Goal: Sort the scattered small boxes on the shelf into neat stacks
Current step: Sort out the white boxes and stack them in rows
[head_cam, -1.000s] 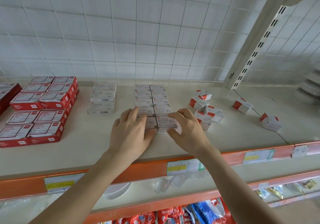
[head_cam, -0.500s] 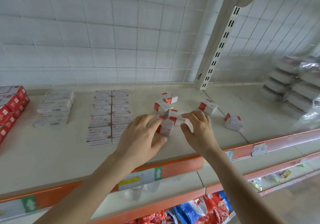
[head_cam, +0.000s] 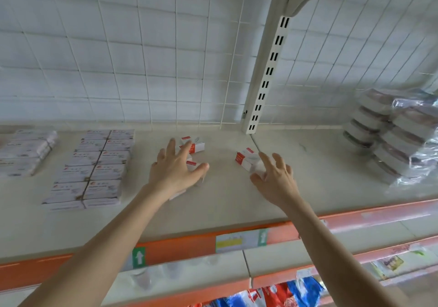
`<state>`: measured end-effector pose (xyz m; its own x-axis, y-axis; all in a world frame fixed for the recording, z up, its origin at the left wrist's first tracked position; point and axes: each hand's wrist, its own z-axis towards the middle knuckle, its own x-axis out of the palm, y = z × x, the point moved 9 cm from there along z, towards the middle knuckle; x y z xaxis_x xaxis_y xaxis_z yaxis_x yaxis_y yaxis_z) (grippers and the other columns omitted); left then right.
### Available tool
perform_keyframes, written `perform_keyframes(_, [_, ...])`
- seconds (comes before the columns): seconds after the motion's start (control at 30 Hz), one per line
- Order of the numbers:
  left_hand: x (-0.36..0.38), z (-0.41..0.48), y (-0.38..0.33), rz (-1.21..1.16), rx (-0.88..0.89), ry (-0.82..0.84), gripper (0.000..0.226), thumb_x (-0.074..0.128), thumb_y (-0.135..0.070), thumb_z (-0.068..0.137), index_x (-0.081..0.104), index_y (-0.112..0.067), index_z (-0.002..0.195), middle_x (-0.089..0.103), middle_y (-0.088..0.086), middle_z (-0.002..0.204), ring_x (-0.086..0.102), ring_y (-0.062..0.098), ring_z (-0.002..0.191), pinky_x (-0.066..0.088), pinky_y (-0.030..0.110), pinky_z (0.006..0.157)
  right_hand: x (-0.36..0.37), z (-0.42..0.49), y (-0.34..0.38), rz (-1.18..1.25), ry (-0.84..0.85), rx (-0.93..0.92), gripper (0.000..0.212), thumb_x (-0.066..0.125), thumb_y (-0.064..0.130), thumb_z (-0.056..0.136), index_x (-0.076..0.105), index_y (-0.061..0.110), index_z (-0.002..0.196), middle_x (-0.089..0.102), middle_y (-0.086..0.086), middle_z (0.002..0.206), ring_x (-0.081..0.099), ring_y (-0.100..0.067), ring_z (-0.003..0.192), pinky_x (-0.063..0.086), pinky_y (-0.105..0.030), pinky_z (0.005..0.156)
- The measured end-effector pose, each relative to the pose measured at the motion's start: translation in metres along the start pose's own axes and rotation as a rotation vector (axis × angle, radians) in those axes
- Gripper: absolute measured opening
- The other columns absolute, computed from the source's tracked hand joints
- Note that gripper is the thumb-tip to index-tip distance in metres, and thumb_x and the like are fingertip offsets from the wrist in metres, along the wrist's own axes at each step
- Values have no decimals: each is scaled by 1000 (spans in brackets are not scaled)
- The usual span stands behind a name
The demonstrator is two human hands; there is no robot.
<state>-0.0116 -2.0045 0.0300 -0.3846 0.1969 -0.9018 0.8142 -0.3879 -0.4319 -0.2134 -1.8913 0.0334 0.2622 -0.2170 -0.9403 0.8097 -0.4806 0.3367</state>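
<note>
Spreads left grip [head_cam: 176,172] open, empty, over clustered small boxes [head_cam: 197,146] left of the slotted upright [head_cam: 267,76]. Has moved right grip [head_cam: 276,181] off that cluster to the lone box [head_cam: 246,158] before the upright, splayed, empty.

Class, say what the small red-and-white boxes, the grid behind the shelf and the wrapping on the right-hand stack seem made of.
Small red-and-white boxes: likely printed card, matt, sharp folded edges. Grid: probably white-coated metal wire, thin crossed rods. Wrapping: clear plastic film, glossy, wrinkled.

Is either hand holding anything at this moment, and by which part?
Nothing is held. The left hand is spread over the clustered small red-and-white cardboard boxes; the right hand reaches open-fingered at a lone box.
</note>
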Motion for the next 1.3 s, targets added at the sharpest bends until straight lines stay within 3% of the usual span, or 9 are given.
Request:
perform_keyframes(0.23, [8,30,-7,78,-46,82,78,47,-66,79,8,-45,144,-12,-10,155,-4,33,142,18,52,108,16,28,34,-84,152,-223,54,46,41,88,24,37,137,21,4,143,24,-32,128,33,-47,98])
perform_keyframes(0.47, [14,32,-21,1,28,50,68,49,-58,74,32,-42,137,18,-11,149,21,27,135,28,37,105,12,30,30,-26,51,-301,46,45,34,91,36,34,136,41,6,133,35,-28,120,41,-40,91])
perform_keyframes(0.57, [17,26,-37,16,85,48,61,54,-46,82,32,-40,139,17,-10,149,21,27,134,29,35,103,7,33,30,-9,35,-328,43,49,31,91,43,25,133,43,2,131,37,-28,118,42,-40,89])
perform_keyframes(0.7, [30,18,-65,36,192,115,65,55,-46,83,28,-39,142,13,-9,152,19,24,137,30,35,105,8,38,35,26,118,-372,34,52,26,89,48,13,120,46,2,132,43,-29,116,41,-40,85])
perform_keyframes(0.9, [32,10,-75,18,274,115,59,58,-44,83,36,-38,138,26,-10,142,27,19,130,32,30,102,2,39,20,32,117,-361,29,48,19,88,47,14,117,52,0,124,50,-29,107,39,-36,79])
perform_keyframes(1.07, [36,-1,-85,42,391,175,56,59,-43,83,40,-36,135,34,-12,133,33,12,124,37,29,97,0,34,5,-83,171,-340,41,42,19,92,36,27,133,44,-3,126,44,-29,114,40,-42,84])
perform_keyframes(1.17, [36,-11,-91,66,440,225,69,56,-48,74,37,-34,138,37,-13,135,36,10,123,36,29,99,-4,33,1,-142,163,-316,42,41,20,92,37,30,132,42,-2,128,40,-27,116,38,-44,89])
perform_keyframes(1.3, [29,-21,-89,146,417,183,77,57,-50,77,20,-38,144,25,-12,150,23,10,137,21,36,112,-14,28,18,-6,86,-413,40,48,20,91,45,23,131,44,-1,130,37,-27,119,37,-41,95])
